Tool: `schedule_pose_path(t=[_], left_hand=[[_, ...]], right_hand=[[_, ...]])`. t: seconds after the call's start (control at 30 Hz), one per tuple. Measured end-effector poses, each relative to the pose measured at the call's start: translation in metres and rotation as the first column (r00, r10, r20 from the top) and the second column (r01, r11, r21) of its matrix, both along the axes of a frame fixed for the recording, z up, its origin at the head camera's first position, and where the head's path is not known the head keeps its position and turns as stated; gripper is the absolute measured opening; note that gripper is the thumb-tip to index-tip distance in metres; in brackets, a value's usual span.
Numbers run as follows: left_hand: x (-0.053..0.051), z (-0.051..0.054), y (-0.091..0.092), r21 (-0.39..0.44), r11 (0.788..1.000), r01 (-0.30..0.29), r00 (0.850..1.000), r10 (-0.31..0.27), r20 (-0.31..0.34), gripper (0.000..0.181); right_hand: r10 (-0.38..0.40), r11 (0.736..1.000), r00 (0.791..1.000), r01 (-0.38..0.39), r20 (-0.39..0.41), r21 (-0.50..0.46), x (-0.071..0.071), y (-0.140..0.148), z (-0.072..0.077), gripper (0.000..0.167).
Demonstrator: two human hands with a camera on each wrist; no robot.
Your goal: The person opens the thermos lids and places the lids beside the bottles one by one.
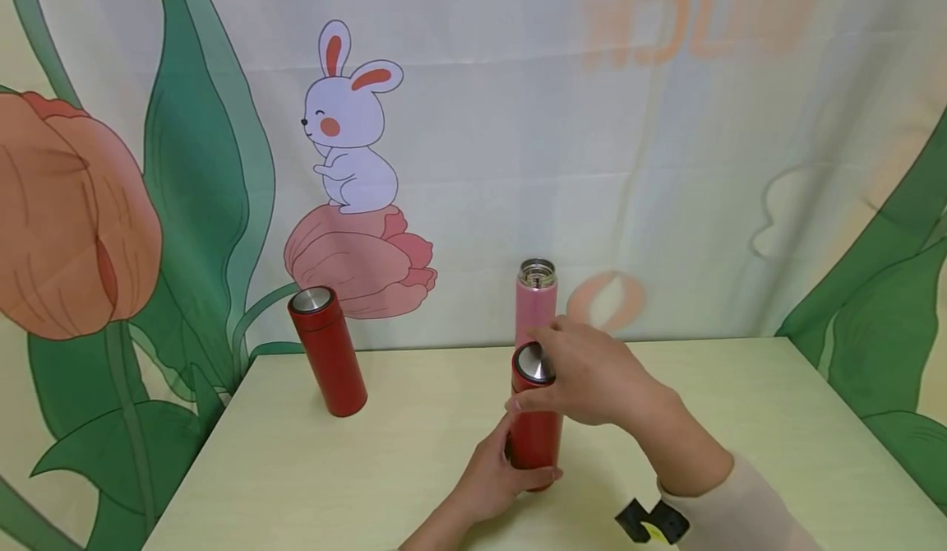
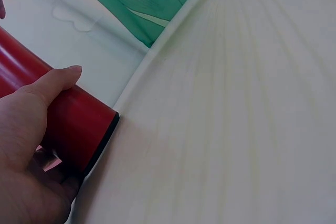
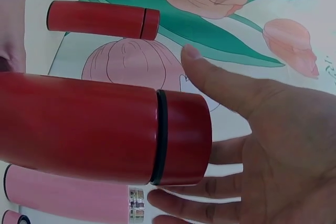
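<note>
Front red flask [image 1: 536, 440] stands upright on the table [image 1: 414, 452], right of centre, near edge side, between both hands. Left hand [image 1: 494, 475] is clasped round its lower body; left wrist view has a finger lying across the red wall just above the black-rimmed base [image 2: 104, 142]. Right hand [image 1: 601, 377] is up at the lid [image 1: 532, 364], fingers spread round it, not clenched: right wrist view puts the thumb [image 3: 226, 85] clear of the lid and the other fingers extended behind it; whether these make contact, cannot tell. Lid sits on the body, steel disc on top, dark ring at the seam. Pink flask [image 1: 534, 311] is right behind, lidless, steel mouth showing, lower part hidden by the red one and the hand. Second red flask [image 1: 333, 362] stands well apart on the left, lid on. Small pink object [image 3: 11, 217] in the corner of the right wrist view, cut off, cannot tell what. Pale sleeve [image 1: 740, 510] on the right arm, black device [image 1: 635, 521] beside it. Behind the table, curtain [image 1: 473, 123] printed with a rabbit [image 1: 351, 123] and tulips [image 1: 74, 214].
</note>
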State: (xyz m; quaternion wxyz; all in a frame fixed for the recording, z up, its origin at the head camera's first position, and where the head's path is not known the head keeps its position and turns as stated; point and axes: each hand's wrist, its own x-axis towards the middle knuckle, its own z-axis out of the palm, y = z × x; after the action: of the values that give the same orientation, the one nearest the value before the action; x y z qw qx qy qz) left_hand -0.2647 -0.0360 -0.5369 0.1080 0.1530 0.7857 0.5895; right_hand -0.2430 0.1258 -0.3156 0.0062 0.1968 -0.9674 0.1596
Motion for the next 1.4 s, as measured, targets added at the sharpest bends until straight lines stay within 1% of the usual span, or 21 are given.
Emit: schedule_pose_path(t=[0.13, 0.23, 0.37, 0.5, 0.63, 0.8, 0.93, 1.13, 1.4], left_hand=[[-0.001, 0.000, 0.000, -0.017, 1.000, -0.007, 1.000, 0.006, -0.013, 0.082], [-0.001, -0.001, 0.000, -0.024, 1.000, -0.006, 1.000, 0.005, -0.025, 0.080], [-0.002, -0.001, 0.000, -0.020, 1.000, 0.000, 1.000, 0.000, -0.024, 0.078], [-0.001, -0.002, 0.000, -0.023, 1.000, -0.005, 1.000, 0.004, -0.030, 0.079], [-0.001, -0.002, 0.001, -0.031, 0.999, -0.012, 0.999, 0.010, -0.048, 0.080], [-0.001, -0.002, 0.001, -0.035, 0.999, -0.021, 0.998, 0.019, -0.056, 0.080], [-0.001, -0.002, 0.001, -0.037, 0.999, -0.024, 0.998, 0.022, -0.052, 0.082], [-0.002, -0.003, 0.001, -0.034, 0.999, -0.025, 0.999, 0.024, -0.046, 0.083], [-0.001, -0.002, 0.001, -0.009, 1.000, -0.021, 1.000, 0.020, -0.018, 0.075]], right_hand=[[-0.076, 0.997, 0.997, 0.076, -0.014, 0.000, 0.004, -0.003, 0.000, 0.061], [-0.113, 0.994, 0.993, 0.113, -0.030, -0.002, 0.007, -0.005, 0.001, 0.059], [-0.138, 0.990, 0.989, 0.138, -0.051, -0.008, 0.009, -0.008, 0.001, 0.058], [-0.155, 0.988, 0.986, 0.155, -0.064, -0.007, 0.010, -0.011, -0.002, 0.057], [-0.171, 0.985, 0.981, 0.172, -0.096, 0.009, 0.010, -0.014, -0.005, 0.056], [-0.173, 0.983, 0.973, 0.180, -0.155, 0.031, 0.011, -0.017, -0.008, 0.053], [-0.168, 0.983, 0.969, 0.178, -0.181, 0.041, 0.011, -0.018, -0.009, 0.052], [-0.160, 0.985, 0.969, 0.170, -0.187, 0.037, 0.011, -0.020, -0.009, 0.047], [-0.119, 0.991, 0.979, 0.129, -0.165, 0.046, 0.011, -0.019, -0.007, 0.039]])
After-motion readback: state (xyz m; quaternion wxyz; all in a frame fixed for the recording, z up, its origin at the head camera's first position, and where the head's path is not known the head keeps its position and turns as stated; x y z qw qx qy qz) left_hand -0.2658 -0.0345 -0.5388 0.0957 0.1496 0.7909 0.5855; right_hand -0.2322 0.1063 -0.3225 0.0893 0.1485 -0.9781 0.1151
